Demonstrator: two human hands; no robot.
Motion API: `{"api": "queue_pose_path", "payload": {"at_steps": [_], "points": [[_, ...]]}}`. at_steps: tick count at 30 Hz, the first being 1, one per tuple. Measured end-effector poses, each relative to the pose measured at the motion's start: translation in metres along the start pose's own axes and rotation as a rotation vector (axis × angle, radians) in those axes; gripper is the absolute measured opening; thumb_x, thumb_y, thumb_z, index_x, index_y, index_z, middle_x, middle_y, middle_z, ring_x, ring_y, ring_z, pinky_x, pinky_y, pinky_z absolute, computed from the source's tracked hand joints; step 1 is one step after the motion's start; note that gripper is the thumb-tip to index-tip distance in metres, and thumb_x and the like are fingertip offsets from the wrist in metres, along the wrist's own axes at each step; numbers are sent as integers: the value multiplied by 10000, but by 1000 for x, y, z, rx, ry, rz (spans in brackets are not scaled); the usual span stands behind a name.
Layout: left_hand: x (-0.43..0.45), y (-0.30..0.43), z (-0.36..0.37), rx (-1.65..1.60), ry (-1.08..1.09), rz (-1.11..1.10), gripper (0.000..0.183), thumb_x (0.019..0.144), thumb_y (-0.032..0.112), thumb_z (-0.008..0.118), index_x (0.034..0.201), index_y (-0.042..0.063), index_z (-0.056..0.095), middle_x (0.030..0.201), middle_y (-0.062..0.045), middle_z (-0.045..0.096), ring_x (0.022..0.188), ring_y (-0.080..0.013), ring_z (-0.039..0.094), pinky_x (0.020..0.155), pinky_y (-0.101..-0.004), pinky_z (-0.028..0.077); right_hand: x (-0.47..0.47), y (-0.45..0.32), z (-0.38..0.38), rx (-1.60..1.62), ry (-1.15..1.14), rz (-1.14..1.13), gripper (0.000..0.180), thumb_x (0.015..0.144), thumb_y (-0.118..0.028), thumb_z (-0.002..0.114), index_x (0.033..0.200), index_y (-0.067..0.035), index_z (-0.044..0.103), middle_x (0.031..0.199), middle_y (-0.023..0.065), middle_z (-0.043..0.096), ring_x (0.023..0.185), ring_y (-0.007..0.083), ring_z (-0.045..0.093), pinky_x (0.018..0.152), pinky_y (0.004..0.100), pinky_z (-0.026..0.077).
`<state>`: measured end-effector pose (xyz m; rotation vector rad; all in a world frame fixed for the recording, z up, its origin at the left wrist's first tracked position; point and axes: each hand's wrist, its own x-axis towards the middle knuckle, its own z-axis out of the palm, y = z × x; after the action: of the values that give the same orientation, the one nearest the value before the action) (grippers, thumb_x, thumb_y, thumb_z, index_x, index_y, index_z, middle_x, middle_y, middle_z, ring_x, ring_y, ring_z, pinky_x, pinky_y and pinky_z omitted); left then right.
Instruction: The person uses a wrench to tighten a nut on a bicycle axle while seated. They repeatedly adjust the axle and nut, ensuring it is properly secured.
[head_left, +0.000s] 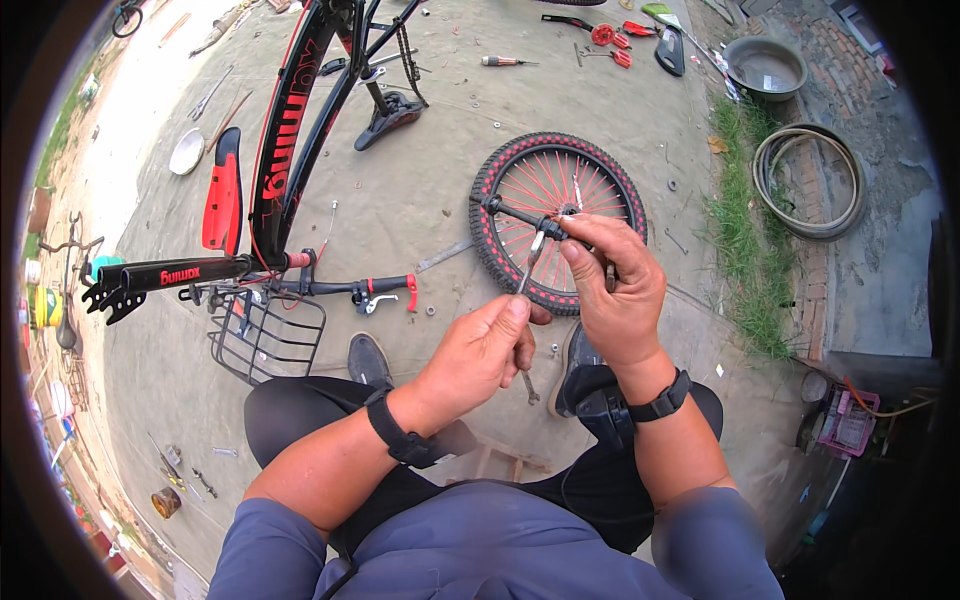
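Observation:
My left hand (480, 346) grips a metal wrench (531, 270) by its middle. The wrench's upper end meets a black rod-shaped bicycle part, possibly a crank arm (517, 215), and its lower open end sticks out below my fingers. With thumb and fingertips my right hand (619, 281) pinches the near end of that black part; some of it is hidden behind my fingers. Beneath both hands a bicycle wheel (486, 251) with red spokes and a red-checked tyre lies flat on the ground, partly covered by them.
To the left stands a black bicycle frame (289, 150), upside down on its saddle (386, 120), with a wire basket (266, 337) near its handlebar. A screwdriver (501, 61), red parts (602, 34) and several nuts lie about. At right are a basin (765, 67) and loose tyres (810, 182).

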<state>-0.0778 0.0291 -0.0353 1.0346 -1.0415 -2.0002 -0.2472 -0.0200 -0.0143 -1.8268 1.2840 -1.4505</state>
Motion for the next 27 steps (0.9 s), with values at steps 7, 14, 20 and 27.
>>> {"api": "queue_pose_path", "payload": {"at_steps": [7, 14, 20, 27], "points": [[0, 4, -1, -7, 3, 19, 533, 1049, 408, 307, 1119, -59, 554, 684, -12, 523, 503, -35, 424, 495, -172, 362, 1, 0, -2, -20, -17, -47, 199, 803, -10, 729, 997, -44, 702, 974, 111, 689, 837, 179, 651, 632, 260, 501], [-1, 9, -1, -36, -12, -7, 529, 1052, 395, 302, 1128, -67, 547, 678, -6, 518, 491, -32, 408, 484, -171, 352, 6, -5, -6, -84, -49, -133, 208, 793, 10, 727, 992, -47, 699, 960, 120, 692, 853, 196, 662, 657, 268, 518], [2, 7, 1, 14, 5, 29, 547, 1050, 409, 294, 1138, -71, 541, 663, -10, 515, 477, -35, 397, 471, -169, 334, 7, -5, -7, -119, -47, -151, 193, 787, -29, 742, 974, -56, 703, 940, 118, 697, 848, 221, 677, 646, 285, 530], [6, 2, -1, -115, -71, -4, 581, 1041, 452, 290, 1138, -61, 546, 660, -14, 528, 467, -39, 394, 459, -176, 321, 5, -4, -8, -116, -58, -138, 198, 808, 39, 707, 990, -37, 690, 924, 104, 691, 811, 153, 635, 633, 245, 484]]}}
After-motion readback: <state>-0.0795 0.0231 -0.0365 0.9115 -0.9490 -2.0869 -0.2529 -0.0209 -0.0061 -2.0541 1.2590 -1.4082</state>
